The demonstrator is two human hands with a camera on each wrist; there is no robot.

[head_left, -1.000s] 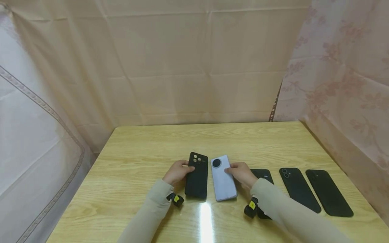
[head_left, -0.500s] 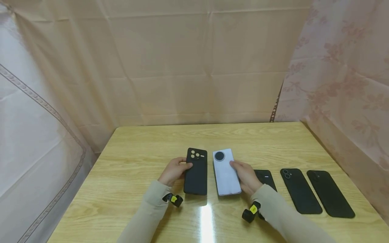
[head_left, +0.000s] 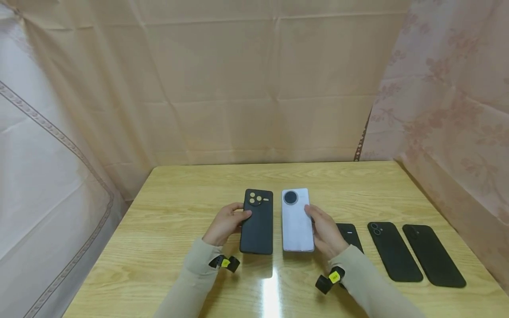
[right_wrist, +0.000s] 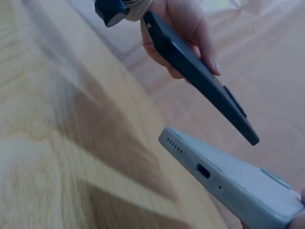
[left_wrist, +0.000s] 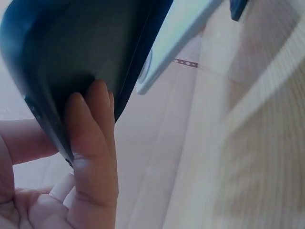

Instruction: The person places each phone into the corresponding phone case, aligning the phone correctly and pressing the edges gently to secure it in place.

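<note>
My left hand (head_left: 224, 224) grips a black phone case (head_left: 257, 232) by its left edge, thumb on the back and fingers beneath. Table colour shows through the camera cutouts. In the left wrist view, fingertips (left_wrist: 99, 95) press the underside of the case (left_wrist: 95, 52). Beside it, with a small gap between, my right hand (head_left: 327, 232) holds a pale smartphone (head_left: 297, 227) by its right edge, its round black camera at the top left. Both are raised above the table. The right wrist view shows the bottom end of the phone (right_wrist: 228, 176) with its charging port and speaker holes.
On the wooden table (head_left: 179, 198), two black phone-shaped items, a twin-lens one (head_left: 393, 251) and a plainer one (head_left: 433, 256), lie at the right. Another black one (head_left: 350, 234) is partly hidden under my right forearm. Cloth curtains (head_left: 238, 88) stand behind and at both sides.
Both hands have lifted the case and the phone upward and slightly away from me. The phone has turned from a tilt to nearly straight, and the gap between the two has widened.
</note>
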